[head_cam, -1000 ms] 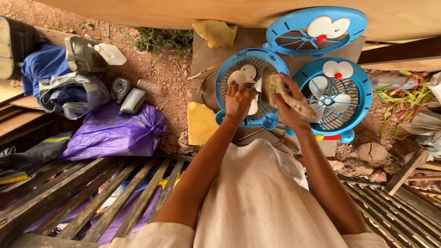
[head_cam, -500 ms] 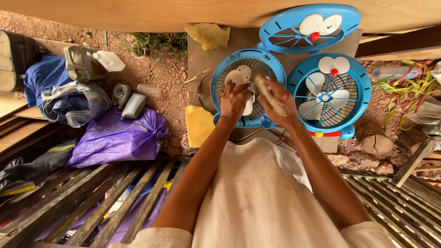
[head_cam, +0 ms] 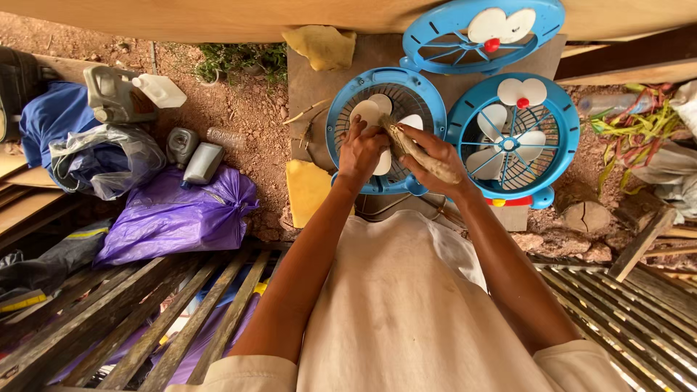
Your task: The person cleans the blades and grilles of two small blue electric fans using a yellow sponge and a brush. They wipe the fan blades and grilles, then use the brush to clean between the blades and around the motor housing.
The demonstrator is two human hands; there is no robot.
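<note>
Fan body [head_cam: 386, 131], blue and round with its white blades exposed, lies face up on the brown board [head_cam: 312, 80], right in front of the person. Left hand [head_cam: 361, 151] sits on the lower left of the blades, fingers curled onto one white blade and pinning it. Right hand [head_cam: 435, 156] is clenched round a worn brush [head_cam: 408, 145], whose long axis slants from the fist up and left, bristle tip landing at the hub between the two hands. So the brush comes in from the right, and the left hand is the nearer one to the blades. Just right, touching the body's rim, a second blue fan [head_cam: 517, 138] lies; a loose blue grille [head_cam: 483, 33] rests above.
</note>
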